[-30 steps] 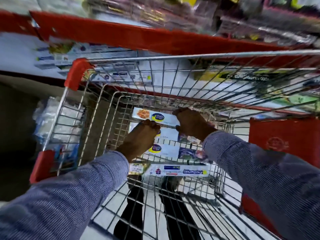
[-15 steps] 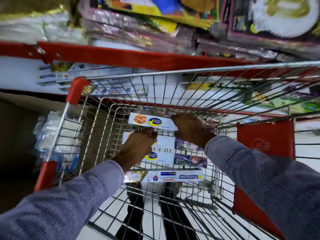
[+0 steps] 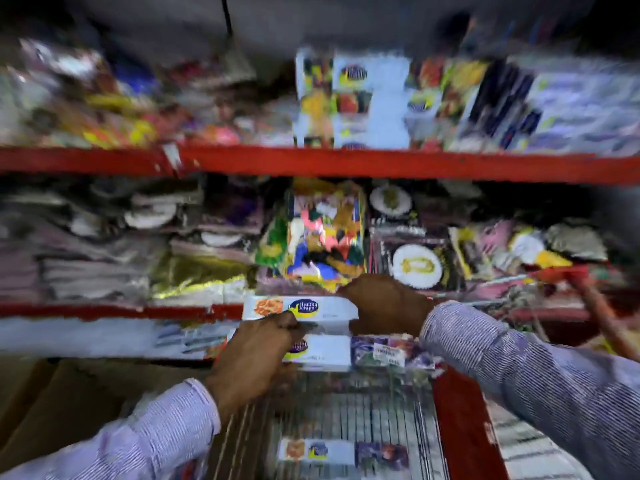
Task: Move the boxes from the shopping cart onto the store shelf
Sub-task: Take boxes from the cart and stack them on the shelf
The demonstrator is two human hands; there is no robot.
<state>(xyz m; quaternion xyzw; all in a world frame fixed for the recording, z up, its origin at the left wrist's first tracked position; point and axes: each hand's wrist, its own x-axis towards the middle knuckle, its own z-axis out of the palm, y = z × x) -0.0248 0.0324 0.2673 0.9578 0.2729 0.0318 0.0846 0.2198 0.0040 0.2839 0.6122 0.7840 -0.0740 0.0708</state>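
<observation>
Boxes, two long white ones stacked, are raised above the shopping cart point(image 3: 346, 410) in front of the store shelf point(image 3: 346, 162): upper box point(image 3: 311, 308), lower box point(image 3: 325, 351). Left hand point(image 3: 256, 351) is closed on the stack's left end, fingers lying across the front faces; right hand point(image 3: 388, 304), at 2 o'clock from the left, is curled over the upper box's right end. A third box point(image 3: 322, 450) lies in the wire basket at 6 o'clock. Shelf tiers hold packaged goods point(image 3: 325, 237), among them paper plates; motion blur leaves most labels unreadable. Both hands cover part of the stack, and the cart's rim is hard to make out.
</observation>
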